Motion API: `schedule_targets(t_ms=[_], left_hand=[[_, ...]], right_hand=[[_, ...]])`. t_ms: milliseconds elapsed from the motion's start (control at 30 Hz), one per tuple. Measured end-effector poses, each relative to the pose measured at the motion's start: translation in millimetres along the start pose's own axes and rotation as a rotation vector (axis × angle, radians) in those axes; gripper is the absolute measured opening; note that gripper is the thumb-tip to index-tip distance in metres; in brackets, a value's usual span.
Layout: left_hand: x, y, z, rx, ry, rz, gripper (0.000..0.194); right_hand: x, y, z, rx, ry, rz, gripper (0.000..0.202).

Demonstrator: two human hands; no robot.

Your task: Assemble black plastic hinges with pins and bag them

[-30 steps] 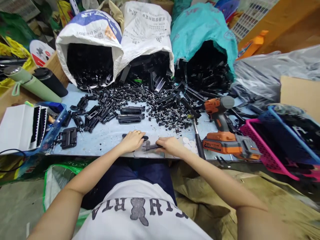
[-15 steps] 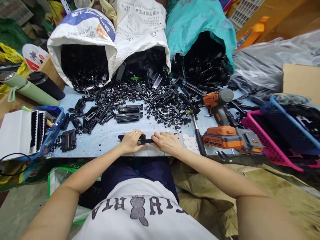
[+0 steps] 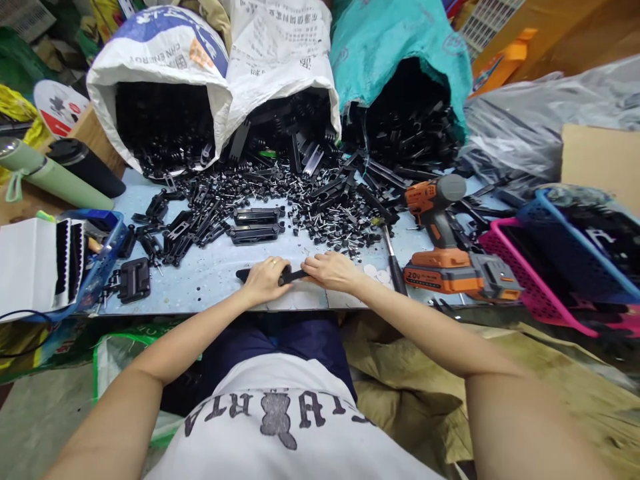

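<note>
Near the table's front edge, my left hand point(image 3: 266, 279) is wrapped round a black plastic part point(image 3: 243, 274), whose pointed end sticks out on the left. My right hand point(image 3: 331, 271) pinches the other end of a black strip point(image 3: 299, 275) that runs between the two hands. Whether strip and part are one piece I cannot tell. Just behind the hands lie two long black assemblies point(image 3: 257, 232), side by side. Small black pieces and silver pins point(image 3: 327, 217) are heaped beyond them.
Three sacks of black parts, white point(image 3: 150, 63), white point(image 3: 280, 53) and teal point(image 3: 385, 47), line the back. A hammer point(image 3: 396, 267), an orange drill point(image 3: 440, 247) and a pink basket point(image 3: 545, 293) are right; a blue basket point(image 3: 107, 257) is left.
My right hand has shifted slightly up, and the black strip between the hands tilts a little more. The camera view has moved slightly.
</note>
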State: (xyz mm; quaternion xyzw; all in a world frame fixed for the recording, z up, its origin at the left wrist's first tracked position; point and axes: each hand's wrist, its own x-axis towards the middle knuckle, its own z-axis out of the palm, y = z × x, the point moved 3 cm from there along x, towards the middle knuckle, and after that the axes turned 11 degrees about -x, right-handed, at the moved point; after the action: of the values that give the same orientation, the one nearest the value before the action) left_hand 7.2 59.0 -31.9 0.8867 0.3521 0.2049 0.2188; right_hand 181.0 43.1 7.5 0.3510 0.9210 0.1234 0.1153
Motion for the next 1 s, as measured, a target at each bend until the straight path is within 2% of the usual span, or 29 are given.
schedule_targets(t_ms=[67, 200, 367, 533, 633, 733, 833, 933, 1000], left_hand=[[0, -3, -2.2, -0.011, 0.070, -0.039, 0.040], [0, -2, -5.2, -0.031, 0.085, -0.003, 0.042], [1, -2, -4.7, -0.034, 0.084, -0.014, 0.043], [-1, 0, -1.7, 0.010, 0.082, -0.046, 0.040], [2, 2, -2.3, 0.005, 0.012, -0.049, 0.046], [24, 3, -5.7, -0.017, -0.013, -0.037, 0.051], [67, -4, -3.6, 0.097, 0.000, -0.131, 0.037], [110, -9, 9.1, 0.196, -0.063, -0.217, 0.030], [126, -9, 16.0, 0.193, -0.065, -0.226, 0.026]], right_hand=[[3, 1, -5, -0.007, 0.023, 0.088, 0.037], [4, -1, -11, -0.012, 0.045, 0.042, 0.035], [0, 1, -12, -0.036, 0.046, 0.054, 0.036], [0, -5, -3, 0.005, 0.029, 0.175, 0.039], [-4, -11, 9, 0.061, 0.039, 0.252, 0.041], [-13, -9, 24, 0.173, 0.024, 0.274, 0.043], [-16, 5, 33, 0.279, 0.059, 0.276, 0.047], [-4, 29, 37, 0.248, 0.147, 0.382, 0.040], [12, 43, 39, 0.160, 0.134, 0.491, 0.033]])
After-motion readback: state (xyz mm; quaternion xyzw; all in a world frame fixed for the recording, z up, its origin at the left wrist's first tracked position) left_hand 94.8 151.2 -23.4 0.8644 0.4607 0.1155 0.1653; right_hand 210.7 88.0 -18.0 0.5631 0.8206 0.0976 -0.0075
